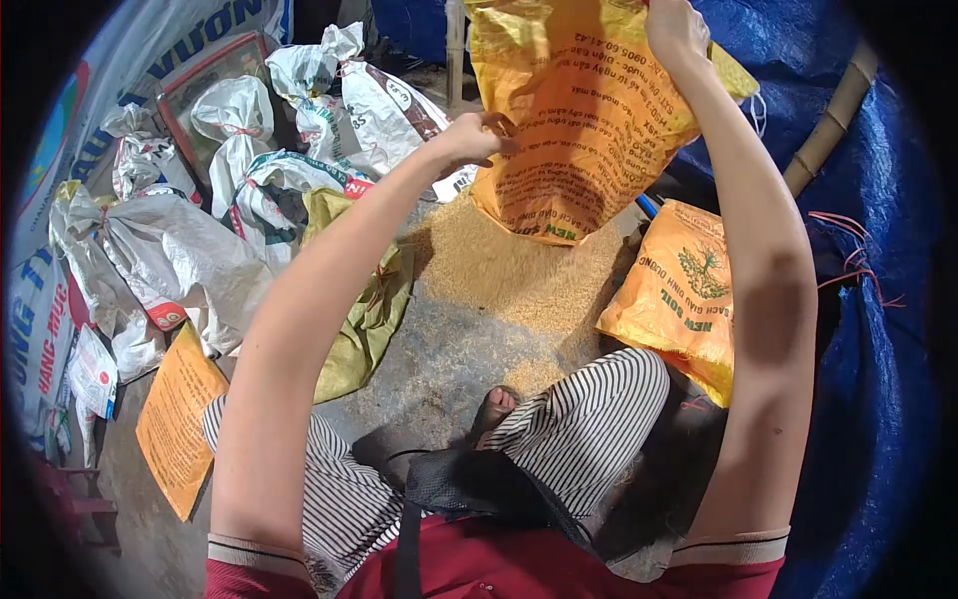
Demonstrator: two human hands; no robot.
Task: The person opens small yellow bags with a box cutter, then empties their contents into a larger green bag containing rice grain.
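Observation:
A big orange printed sack [574,110] hangs tilted in front of me, its mouth low over the floor. My right hand [679,35] is closed on its upper right edge. At the sack's left side, my left hand [477,140] has curled fingers gripping the edge. Beneath the mouth, a pile of yellowish grain [474,260] spreads over the concrete floor, with blurred grains near the sack's lower edge. What is left inside the sack is hidden.
Several tied white sacks [190,250] crowd the left side, with a green-yellow sack [364,339] nearer me. Another orange bag [684,290] lies by my right knee, and a flat orange bag [180,419] is at left. Blue tarpaulin [868,399] and a bamboo pole [833,115] border the right.

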